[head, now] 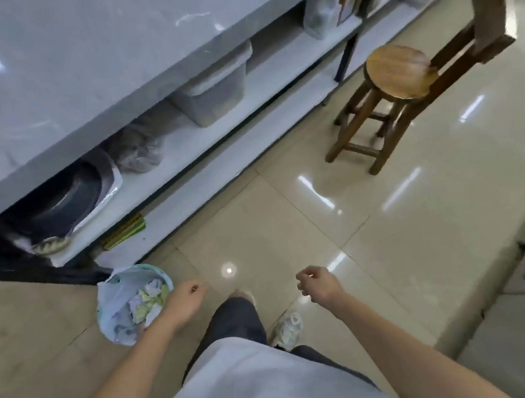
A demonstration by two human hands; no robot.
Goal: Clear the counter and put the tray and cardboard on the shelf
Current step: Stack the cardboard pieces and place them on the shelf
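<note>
L hand (185, 296): grip loosely curled, nothing held; over rim of bin.
R hand (318, 283): grip half-closed, fingers curled, empty; above floor.
Bin: small round pale-blue plastic waste bin (110, 314) w/ liner, crumpled paper inside; on beige tiled floor (327, 222), near shelf end.
Shelf: white lower shelf (183, 149) under worktop; holds dark round tray (63, 201), clear lidded plastic tub (215, 88), bags.
Stool: round wooden stool (396, 72), right, apart from shelf.
Worktop: glossy grey-white worktop (57, 59); blurred.
Cardboard: cannot tell.

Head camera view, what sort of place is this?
Probably a shop or café work area: a long grey counter with storage shelves beneath, a wooden stool, and a lined wastebasket on the tiled floor.
</note>
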